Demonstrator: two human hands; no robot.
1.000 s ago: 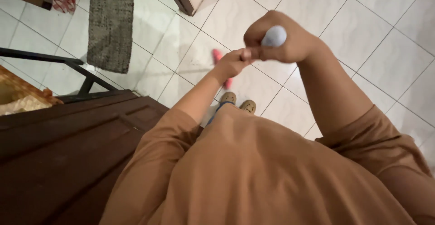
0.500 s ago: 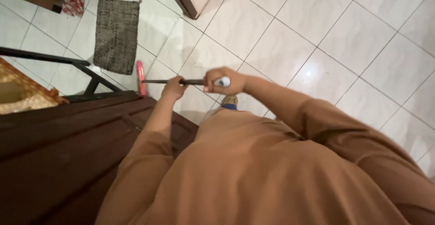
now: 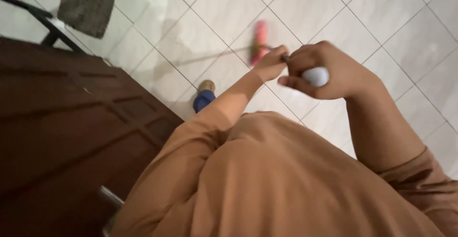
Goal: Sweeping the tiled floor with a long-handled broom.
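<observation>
Both hands (image 3: 305, 70) on broom handle (image 3: 316, 76) — pink head (image 3: 260, 41)

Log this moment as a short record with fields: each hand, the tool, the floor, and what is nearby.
right hand: right hand closed over the pale rounded top end of a long handle
left hand: left hand closed on the same handle lower down
tool: pink head down at the floor, blurred
floor: white tiled floor
nearby: dark wooden door at the left side; grey mat at top left; one foot on the tiles
clothing: brown shirt
</observation>
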